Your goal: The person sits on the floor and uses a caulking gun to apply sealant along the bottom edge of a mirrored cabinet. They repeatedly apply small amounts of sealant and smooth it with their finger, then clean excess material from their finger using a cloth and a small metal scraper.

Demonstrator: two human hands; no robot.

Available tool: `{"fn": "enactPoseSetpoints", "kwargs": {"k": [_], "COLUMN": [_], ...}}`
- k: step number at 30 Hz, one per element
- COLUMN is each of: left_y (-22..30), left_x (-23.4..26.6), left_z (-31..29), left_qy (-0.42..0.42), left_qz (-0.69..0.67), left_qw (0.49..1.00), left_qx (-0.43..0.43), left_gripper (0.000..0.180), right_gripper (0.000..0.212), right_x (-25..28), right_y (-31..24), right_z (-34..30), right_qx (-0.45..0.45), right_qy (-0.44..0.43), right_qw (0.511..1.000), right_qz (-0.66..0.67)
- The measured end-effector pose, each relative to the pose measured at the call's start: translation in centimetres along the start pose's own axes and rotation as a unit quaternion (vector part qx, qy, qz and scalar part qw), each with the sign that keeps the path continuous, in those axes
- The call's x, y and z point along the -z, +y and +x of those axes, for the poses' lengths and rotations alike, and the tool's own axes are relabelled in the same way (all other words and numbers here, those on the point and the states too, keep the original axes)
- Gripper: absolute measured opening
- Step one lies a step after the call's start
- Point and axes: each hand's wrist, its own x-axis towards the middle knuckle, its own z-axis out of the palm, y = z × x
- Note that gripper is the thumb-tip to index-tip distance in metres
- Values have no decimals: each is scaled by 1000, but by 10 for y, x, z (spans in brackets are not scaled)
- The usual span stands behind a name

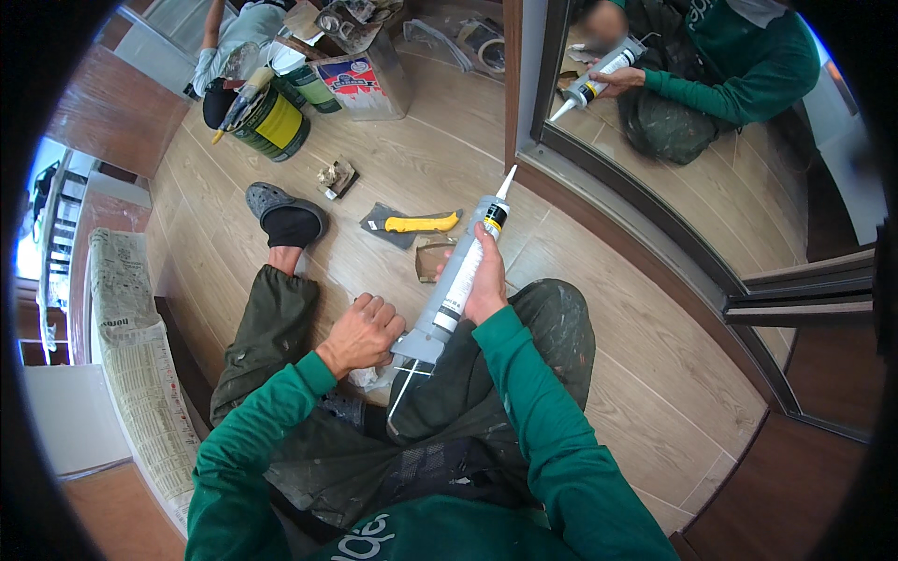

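Observation:
A grey caulking gun (427, 340) with a white sealant cartridge (458, 288) lies slanted over my lap. Its white nozzle (506, 183) points up and to the right, and a thin metal rod (403, 400) sticks out of its rear. My right hand (486, 280) is wrapped round the barrel from the right. My left hand (360, 334) is closed at the gun's rear end, knuckles up; the handle is hidden there. Just beyond the gun, a yellow-handled scraper (421, 223) with a dark blade lies on the floor near a small open cardboard box (432, 262).
A mirrored door (673, 150) in a dark frame stands at the right, reflecting me. Paint-smeared buckets (276, 126) and a square tin (374, 79) are at the back. A bench covered in newspaper (140, 346) runs along the left. Another person (238, 33) is at the far left.

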Motion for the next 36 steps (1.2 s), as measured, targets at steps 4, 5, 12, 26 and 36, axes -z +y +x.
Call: {"fn": "enactPoseSetpoints", "kwargs": {"k": [4, 5, 12, 26, 36], "left_y": [-1, -1, -2, -3, -1], "left_x": [-1, -2, -5, -7, -7], "left_z": [1, 1, 2, 2, 1], "left_qy": [-6, -12, -11, -11, -5], "left_qz": [0, -6, 4, 10, 10], "left_qw": [1000, 1000, 1000, 1000, 1000], "left_qx": [2, 6, 5, 4, 3], "left_gripper": [36, 37, 40, 41, 40], "right_gripper": [59, 59, 56, 56, 56], "right_x": [2, 3, 3, 0, 0], "right_y": [0, 0, -1, -3, -2], "right_z": [4, 5, 7, 4, 4], "right_qx": [-2, -2, -4, -8, 2], "right_qy": [-7, -10, -3, 7, 2], "right_qw": [1000, 1000, 1000, 1000, 1000], "right_qz": [7, 8, 7, 5, -2]}}
